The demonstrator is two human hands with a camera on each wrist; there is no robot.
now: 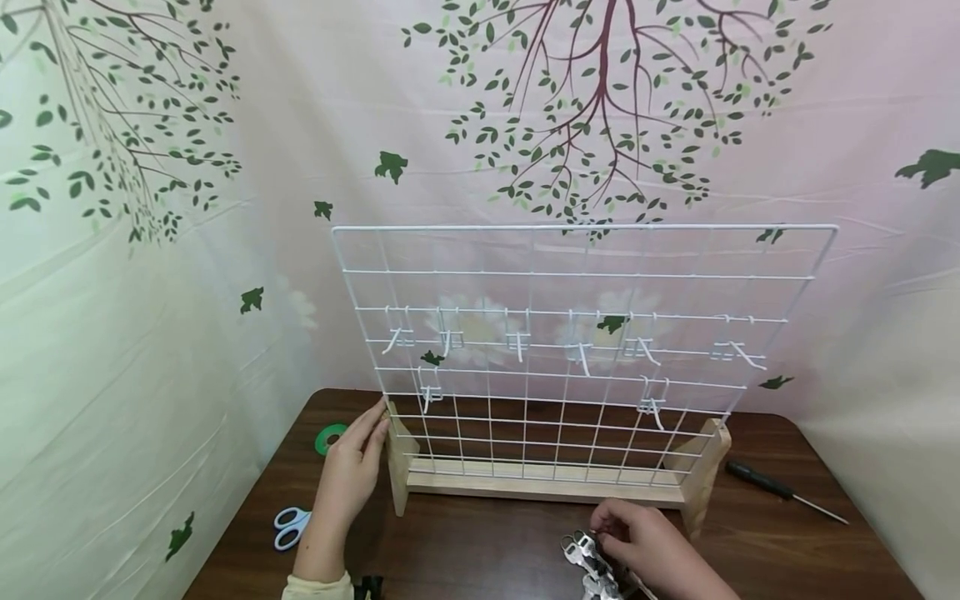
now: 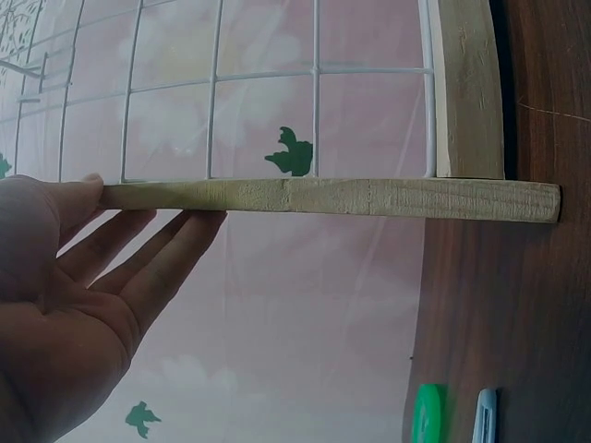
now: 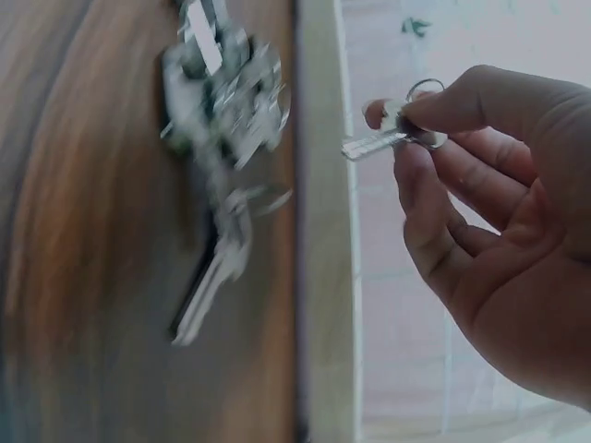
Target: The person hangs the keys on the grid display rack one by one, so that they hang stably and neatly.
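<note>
A white wire grid rack (image 1: 558,227) stands upright in a wooden base (image 1: 540,483), with several white hooks (image 1: 581,357) hung on it. My left hand (image 1: 352,467) grips the top of the left wooden side post (image 2: 342,197), thumb on one side and fingers against the other. Between thumb and fingers, my right hand (image 1: 648,537) pinches a silver key (image 3: 374,145) with a small ring on it. It is raised just above a pile of keys (image 1: 592,571) on the table in front of the rack. That pile looks blurred in the right wrist view.
To the left on the brown table (image 1: 480,533) lie a green tape roll (image 1: 322,438) and light blue scissors (image 1: 288,527). A black-handled screwdriver (image 1: 761,481) lies right of the base. Behind the rack hangs a leaf-patterned cloth (image 1: 300,150).
</note>
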